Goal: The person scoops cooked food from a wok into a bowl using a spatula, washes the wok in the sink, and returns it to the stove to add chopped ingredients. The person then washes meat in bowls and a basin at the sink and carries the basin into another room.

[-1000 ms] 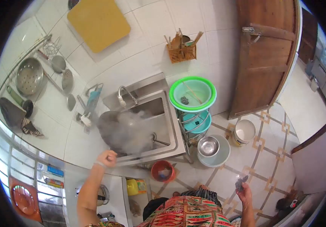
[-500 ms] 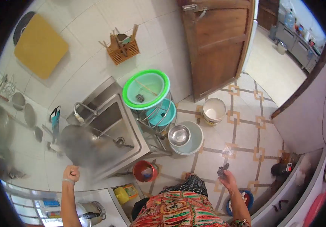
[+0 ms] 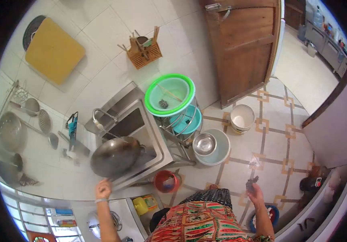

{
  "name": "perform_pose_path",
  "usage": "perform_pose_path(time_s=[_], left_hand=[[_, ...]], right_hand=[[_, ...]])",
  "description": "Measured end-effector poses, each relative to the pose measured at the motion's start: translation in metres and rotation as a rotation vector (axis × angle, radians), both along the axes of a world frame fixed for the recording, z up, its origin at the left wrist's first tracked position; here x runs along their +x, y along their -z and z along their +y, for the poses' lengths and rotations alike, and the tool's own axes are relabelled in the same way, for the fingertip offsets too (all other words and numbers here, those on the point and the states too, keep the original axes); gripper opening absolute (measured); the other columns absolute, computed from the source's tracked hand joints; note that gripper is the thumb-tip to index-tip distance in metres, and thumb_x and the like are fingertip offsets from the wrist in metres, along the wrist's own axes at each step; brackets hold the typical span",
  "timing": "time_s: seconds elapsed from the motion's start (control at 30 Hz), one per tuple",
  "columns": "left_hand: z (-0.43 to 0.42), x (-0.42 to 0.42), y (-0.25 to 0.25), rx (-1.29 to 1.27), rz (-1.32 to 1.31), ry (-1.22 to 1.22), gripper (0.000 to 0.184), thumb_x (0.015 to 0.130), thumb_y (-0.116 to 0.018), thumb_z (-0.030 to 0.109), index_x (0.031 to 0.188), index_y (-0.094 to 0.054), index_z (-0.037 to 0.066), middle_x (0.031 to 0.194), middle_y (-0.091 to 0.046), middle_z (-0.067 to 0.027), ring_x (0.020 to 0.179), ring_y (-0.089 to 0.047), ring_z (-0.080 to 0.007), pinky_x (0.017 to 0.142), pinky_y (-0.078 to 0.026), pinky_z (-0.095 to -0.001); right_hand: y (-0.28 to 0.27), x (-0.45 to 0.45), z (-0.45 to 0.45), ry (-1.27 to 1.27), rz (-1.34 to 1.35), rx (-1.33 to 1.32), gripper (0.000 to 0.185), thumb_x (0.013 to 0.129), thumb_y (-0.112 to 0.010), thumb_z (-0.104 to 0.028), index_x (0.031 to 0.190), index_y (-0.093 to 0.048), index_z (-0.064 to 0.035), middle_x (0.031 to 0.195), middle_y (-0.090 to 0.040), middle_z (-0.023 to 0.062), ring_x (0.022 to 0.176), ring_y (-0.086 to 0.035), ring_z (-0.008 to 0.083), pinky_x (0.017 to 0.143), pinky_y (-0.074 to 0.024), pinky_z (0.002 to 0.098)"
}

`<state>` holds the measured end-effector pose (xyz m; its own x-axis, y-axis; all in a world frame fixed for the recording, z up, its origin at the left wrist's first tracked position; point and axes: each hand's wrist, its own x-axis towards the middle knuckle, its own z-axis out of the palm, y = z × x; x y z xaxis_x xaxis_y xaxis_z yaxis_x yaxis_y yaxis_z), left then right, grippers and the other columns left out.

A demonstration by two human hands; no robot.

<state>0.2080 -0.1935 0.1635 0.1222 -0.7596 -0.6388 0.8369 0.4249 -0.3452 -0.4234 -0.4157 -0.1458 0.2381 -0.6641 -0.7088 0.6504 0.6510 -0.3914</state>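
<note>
My left hand point(image 3: 103, 189) is closed at the near edge of a dark metal wok point(image 3: 116, 157), gripping it. The wok tilts over the front part of the steel sink point(image 3: 166, 155), below the curved faucet point(image 3: 99, 124). A small loop handle shows at its far right side. Out to the right, over the tiled floor, my right hand point(image 3: 256, 195) is closed around a grey steel wool scrubber point(image 3: 251, 184), well apart from the wok.
A rack beside the sink carries a green-rimmed basin point(image 3: 149, 105) and a turquoise basin point(image 3: 195, 123). On the floor are a white tub point(image 3: 223, 151) with a steel bowl point(image 3: 204, 144), a bucket point(image 3: 242, 116) and a red bucket point(image 3: 161, 186). A wooden door point(image 3: 246, 52) stands open.
The wok, blurred by motion before, has shifted right over the sink and now looks sharper. My left hand moved right with it. My right hand still holds the scrubber; the view turned slightly left.
</note>
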Motion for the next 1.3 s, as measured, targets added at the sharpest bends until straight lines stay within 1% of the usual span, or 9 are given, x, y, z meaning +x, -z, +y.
perform_pose_path(time_s=[0.13, 0.3, 0.7, 0.8, 0.83, 0.9, 1.1, 1.2, 1.3], left_hand=[[-0.013, -0.034, 0.024, -0.144, 0.069, -0.168, 0.025, 0.085, -0.039, 0.01, 0.061, -0.033, 0.011, 0.042, -0.038, 0.0012, 0.033, -0.037, -0.0086, 0.03, -0.029, -0.0215], [-0.03, -0.059, 0.048, -0.302, 0.105, -0.15, 0.02, 0.084, -0.041, 0.007, 0.068, -0.031, 0.01, 0.044, -0.038, 0.0013, 0.034, -0.038, -0.0088, 0.031, -0.029, -0.0224], [-0.04, -0.076, 0.064, -0.449, 0.061, -0.136, 0.015, 0.082, -0.045, 0.005, 0.076, -0.032, 0.007, 0.05, -0.039, -0.0006, 0.037, -0.036, -0.0078, 0.034, -0.027, -0.0224], [-0.033, -0.073, 0.074, -0.483, 0.009, -0.128, 0.013, 0.08, -0.045, 0.005, 0.076, -0.033, 0.007, 0.05, -0.039, -0.0007, 0.037, -0.036, -0.0077, 0.033, -0.026, -0.0227], [-0.033, -0.074, 0.076, -0.496, -0.013, -0.132, 0.012, 0.08, -0.044, 0.005, 0.076, -0.033, 0.007, 0.05, -0.039, -0.0008, 0.037, -0.036, -0.0076, 0.033, -0.025, -0.0228], [-0.028, -0.076, 0.076, -0.499, 0.037, -0.122, 0.011, 0.08, -0.043, 0.005, 0.074, -0.034, 0.008, 0.05, -0.039, -0.0006, 0.036, -0.035, -0.0075, 0.032, -0.025, -0.023], [-0.018, -0.081, 0.08, -0.49, 0.119, -0.072, 0.013, 0.081, -0.042, 0.005, 0.07, -0.034, 0.008, 0.049, -0.038, 0.0007, 0.035, -0.033, -0.0075, 0.032, -0.023, -0.0234], [-0.016, -0.052, 0.095, -0.514, -0.038, -0.108, 0.013, 0.081, -0.041, 0.004, 0.071, -0.035, 0.009, 0.049, -0.036, 0.0021, 0.036, -0.033, -0.0073, 0.033, -0.022, -0.0226], [-0.03, -0.042, 0.076, -0.357, 0.118, -0.097, 0.014, 0.08, -0.043, 0.005, 0.07, -0.035, 0.008, 0.048, -0.035, 0.0023, 0.036, -0.034, -0.0074, 0.033, -0.022, -0.022]], right_hand=[[-0.003, 0.001, -0.007, 0.05, -0.081, 0.087, 0.021, 0.077, -0.061, -0.015, 0.096, -0.054, -0.0078, 0.088, -0.06, 0.0068, 0.076, -0.056, 0.0206, 0.063, -0.0476, 0.0348], [0.012, -0.012, -0.006, 0.0, -0.104, 0.041, 0.019, 0.077, -0.061, -0.015, 0.094, -0.055, -0.0078, 0.087, -0.061, 0.0072, 0.078, -0.057, 0.0213, 0.064, -0.0477, 0.0358], [0.033, -0.03, 0.027, 0.154, -0.07, 0.288, 0.02, 0.08, -0.055, -0.012, 0.098, -0.053, -0.0036, 0.095, -0.06, 0.0119, 0.082, -0.058, 0.0254, 0.068, -0.0499, 0.0385], [0.041, -0.035, 0.037, 0.096, -0.033, 0.242, 0.021, 0.08, -0.054, -0.015, 0.099, -0.055, -0.007, 0.096, -0.06, 0.008, 0.089, -0.055, 0.0245, 0.076, -0.0451, 0.0402], [0.038, -0.034, 0.039, 0.101, -0.032, 0.254, 0.02, 0.08, -0.054, -0.015, 0.098, -0.055, -0.0064, 0.094, -0.061, 0.0086, 0.086, -0.056, 0.0245, 0.074, -0.0466, 0.0396], [0.033, -0.03, 0.042, 0.101, -0.035, 0.279, 0.018, 0.081, -0.053, -0.014, 0.096, -0.055, -0.0054, 0.09, -0.061, 0.0096, 0.08, -0.058, 0.0245, 0.068, -0.0497, 0.0383], [0.035, -0.012, 0.047, 0.109, 0.067, 0.34, 0.02, 0.078, -0.055, -0.017, 0.095, -0.055, -0.0054, 0.09, -0.061, 0.0098, 0.08, -0.058, 0.0249, 0.068, -0.0485, 0.039], [0.032, -0.001, 0.034, 0.106, -0.015, 0.326, 0.022, 0.077, -0.056, -0.013, 0.098, -0.052, -0.0054, 0.095, -0.059, 0.0104, 0.085, -0.055, 0.0275, 0.071, -0.0463, 0.0408], [0.029, 0.013, 0.026, 0.145, -0.098, 0.301, 0.021, 0.077, -0.057, -0.011, 0.097, -0.052, -0.0056, 0.097, -0.058, 0.0102, 0.087, -0.055, 0.0273, 0.074, -0.0457, 0.0414]])
